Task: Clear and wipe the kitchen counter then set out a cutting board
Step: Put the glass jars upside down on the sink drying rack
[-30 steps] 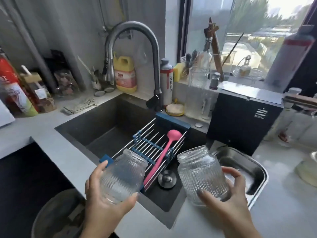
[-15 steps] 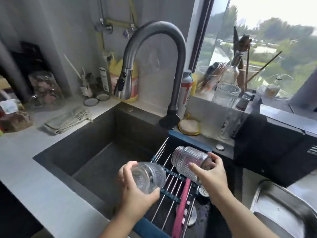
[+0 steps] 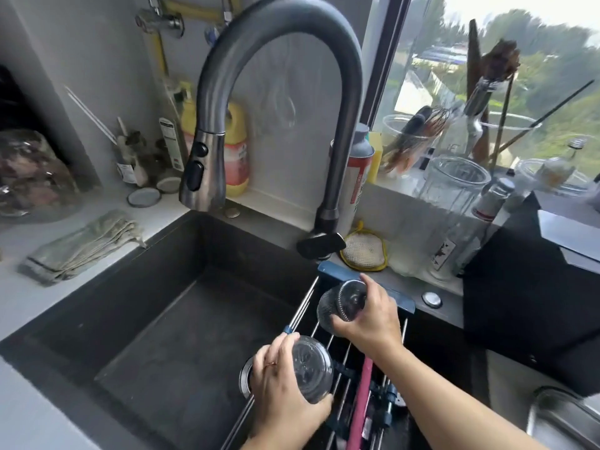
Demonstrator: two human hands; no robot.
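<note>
I hold two ribbed clear glass jars over the dark sink point(image 3: 168, 319). My left hand point(image 3: 279, 394) grips the near jar point(image 3: 310, 371), turned mouth-down at the left edge of the blue-and-steel drying rack point(image 3: 367, 277). My right hand point(image 3: 370, 316) grips the far jar point(image 3: 341, 303), also tipped over, above the rack's far end. A pink spoon handle point(image 3: 362, 401) lies on the rack bars between my forearms. A folded grey-green cloth point(image 3: 81, 245) rests on the white counter left of the sink.
A tall grey faucet point(image 3: 282, 34) arches over the sink. Bottles, a yellow detergent jug point(image 3: 237, 151) and jar lids crowd the back corner. A yellow scrub pad point(image 3: 365, 251), glass jars and a black appliance point(image 3: 532, 303) stand at right. A steel basin point(image 3: 565, 420) sits at lower right.
Both hands carried the jars from over the counter's front edge out across the sink and turned them mouth-down onto the rack. The view moved closer and lower.
</note>
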